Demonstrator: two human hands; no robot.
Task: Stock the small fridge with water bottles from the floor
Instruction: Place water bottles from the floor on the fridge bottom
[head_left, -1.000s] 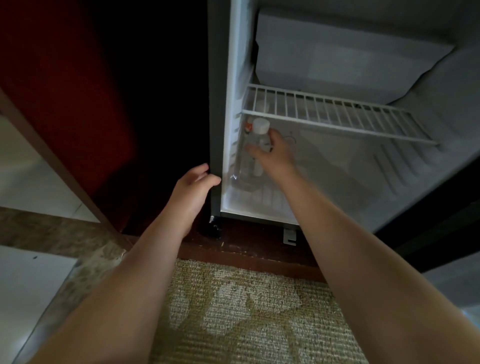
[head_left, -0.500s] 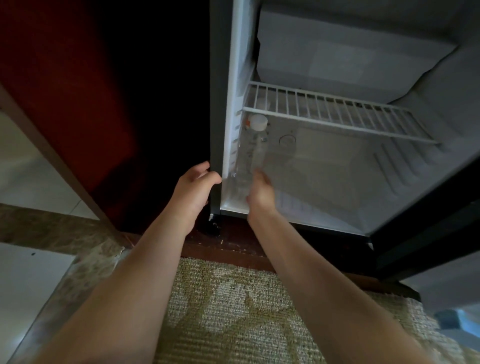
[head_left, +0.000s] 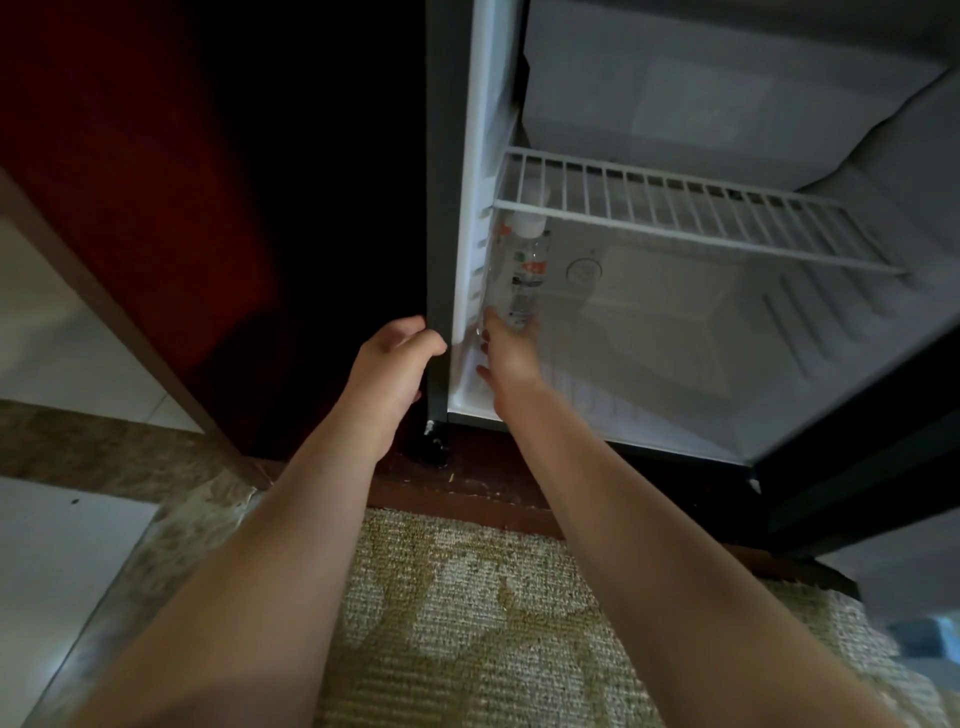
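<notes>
Where it stands, clear bottle (head_left: 522, 280), white cap (head_left: 525, 223)

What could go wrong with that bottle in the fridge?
1. The bottle is tall and thin and stands by the left wall of the fridge. The right hand is down at its foot, so a bump there might tip it over.
2. Its cap sits right under the wire shelf, so lifting the bottle could knock the cap on the wires.
</notes>
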